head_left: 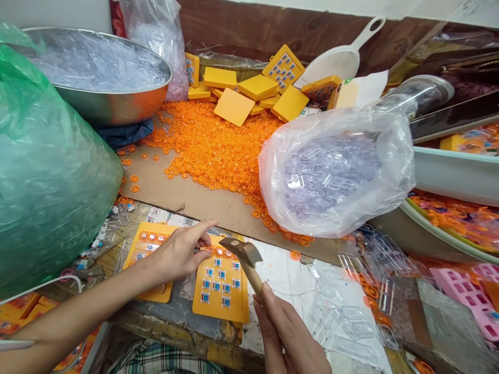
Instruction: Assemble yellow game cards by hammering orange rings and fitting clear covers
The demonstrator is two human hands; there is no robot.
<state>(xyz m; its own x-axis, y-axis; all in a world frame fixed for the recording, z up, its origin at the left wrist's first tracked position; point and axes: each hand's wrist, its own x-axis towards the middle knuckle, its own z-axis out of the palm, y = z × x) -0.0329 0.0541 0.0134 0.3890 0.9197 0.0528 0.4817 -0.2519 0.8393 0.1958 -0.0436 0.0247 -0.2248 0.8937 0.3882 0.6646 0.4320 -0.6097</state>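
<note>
My right hand [290,332] grips the wooden handle of a small hammer [247,253], whose dark metal head hangs over the top right of a yellow-orange plastic panel [220,309]. Small blue-and-white pieces [216,285] sit across that panel, and a row of orange translucent caps [222,252] runs along its upper edge, partly behind the hammer head. At the panel's upper left is my left hand [185,249], index finger and thumb apart, other fingers curled and partly hidden. Under my left wrist lies a second yellow panel [161,296] with orange caps and clear covers.
A heap of orange rings [218,150] spreads over cardboard [156,189] behind the panels. Clear plastic parts fill an open bag [268,197] and a metal bowl [148,101]. A green bag [58,197] bulges at left. Loose clear pieces [354,322] lie at right.
</note>
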